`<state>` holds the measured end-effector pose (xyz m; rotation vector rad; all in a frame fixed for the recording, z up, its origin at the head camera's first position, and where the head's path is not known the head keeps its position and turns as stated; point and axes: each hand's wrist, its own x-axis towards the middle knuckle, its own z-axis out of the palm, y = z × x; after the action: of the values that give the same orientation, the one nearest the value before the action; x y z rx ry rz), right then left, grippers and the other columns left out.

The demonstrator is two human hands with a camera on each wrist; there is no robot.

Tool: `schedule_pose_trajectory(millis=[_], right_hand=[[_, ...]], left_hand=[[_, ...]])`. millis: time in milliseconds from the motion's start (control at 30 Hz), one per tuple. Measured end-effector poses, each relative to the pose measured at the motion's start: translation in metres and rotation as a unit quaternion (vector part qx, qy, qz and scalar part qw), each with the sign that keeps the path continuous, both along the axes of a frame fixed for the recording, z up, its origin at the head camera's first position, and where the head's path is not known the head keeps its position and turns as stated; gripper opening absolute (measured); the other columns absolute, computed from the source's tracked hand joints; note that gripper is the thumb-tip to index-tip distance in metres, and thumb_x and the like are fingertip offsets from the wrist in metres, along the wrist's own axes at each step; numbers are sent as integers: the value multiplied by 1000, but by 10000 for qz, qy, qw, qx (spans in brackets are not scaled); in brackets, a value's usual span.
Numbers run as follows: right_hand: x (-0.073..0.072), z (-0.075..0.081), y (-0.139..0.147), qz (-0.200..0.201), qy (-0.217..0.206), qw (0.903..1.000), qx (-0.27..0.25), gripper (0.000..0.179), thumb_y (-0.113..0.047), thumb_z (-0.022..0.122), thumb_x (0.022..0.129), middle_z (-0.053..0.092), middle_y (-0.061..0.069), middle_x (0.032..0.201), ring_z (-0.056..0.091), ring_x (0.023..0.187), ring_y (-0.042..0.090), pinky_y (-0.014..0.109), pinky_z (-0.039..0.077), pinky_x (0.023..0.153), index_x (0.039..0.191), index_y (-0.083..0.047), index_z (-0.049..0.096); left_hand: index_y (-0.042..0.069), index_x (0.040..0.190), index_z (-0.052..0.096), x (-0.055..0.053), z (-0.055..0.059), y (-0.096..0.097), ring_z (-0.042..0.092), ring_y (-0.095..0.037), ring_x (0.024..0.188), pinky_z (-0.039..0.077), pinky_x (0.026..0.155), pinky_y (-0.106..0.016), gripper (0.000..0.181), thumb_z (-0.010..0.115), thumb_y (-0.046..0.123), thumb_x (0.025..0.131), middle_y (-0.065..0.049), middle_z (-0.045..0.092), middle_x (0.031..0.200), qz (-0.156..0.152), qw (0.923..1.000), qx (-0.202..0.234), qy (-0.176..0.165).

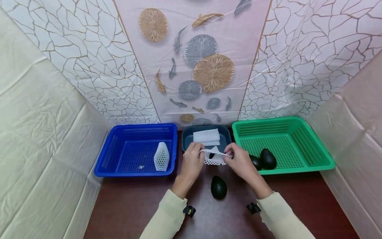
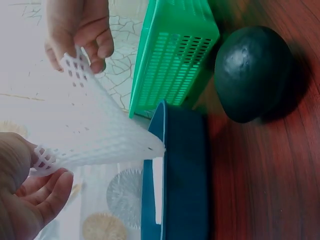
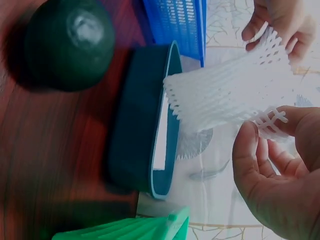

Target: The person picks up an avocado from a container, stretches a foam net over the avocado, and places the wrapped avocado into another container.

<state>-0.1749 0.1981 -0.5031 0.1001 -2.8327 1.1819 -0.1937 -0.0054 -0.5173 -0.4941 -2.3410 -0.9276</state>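
A white foam net sleeve (image 1: 215,160) is stretched between both hands, in front of the small dark teal tray. My left hand (image 1: 192,160) pinches its left edge, and my right hand (image 1: 240,160) pinches the right edge. In the right wrist view the sleeve (image 3: 225,90) hangs with its mouth spread at the fingers. On the table below the hands lies a dark avocado (image 1: 219,188), touched by neither hand. More flat white sleeves (image 1: 206,136) lie inside the teal tray (image 1: 185,139).
On the left stands a blue basket (image 1: 134,173) with a net-wrapped item (image 1: 161,156) in it. A green basket (image 1: 298,170) on the right holds dark avocados (image 1: 268,159), partly hidden by the right hand. A patterned cloth wall (image 1: 206,109) rises behind the containers.
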Motion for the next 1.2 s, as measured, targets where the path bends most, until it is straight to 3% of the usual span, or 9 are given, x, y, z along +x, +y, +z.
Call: schedule_pose_trajectory(millis=[433,767,1033,1200], right_hand=[[-1,-3,12,184,745,9951,626,9,-12,71,93,61,3,88,56,78,15,31,50,69,95,-10,63],[0,-2,4,149,506,9986,-75,13,-19,74,95,66,3,88,59,74,14,28,50,65,102,-13,64],[-2,-1,-6,124,694,9975,-72,12,-14,74,94,66,5,91,58,74,15,29,50,66,102,-12,65],[-2,0,-12,188,794,9965,-159,15,-11,76,91,66,7,97,64,85,18,35,57,74,102,-9,66]], left_hand=[[7,100,72,5,4,-14,71,-18,90,62,81,-31,6,71,4,95,-6,66,97,79,9983,18,-577],[6,103,70,9,1,-5,69,-21,88,62,77,-33,14,74,3,90,-9,68,99,-131,9987,41,-489],[9,119,65,12,3,1,67,-20,93,61,80,-36,37,80,23,89,-9,66,109,-373,9961,-362,-710],[8,111,68,11,5,5,66,-20,93,60,83,-35,26,78,19,90,-9,67,106,-504,9972,-263,-477]])
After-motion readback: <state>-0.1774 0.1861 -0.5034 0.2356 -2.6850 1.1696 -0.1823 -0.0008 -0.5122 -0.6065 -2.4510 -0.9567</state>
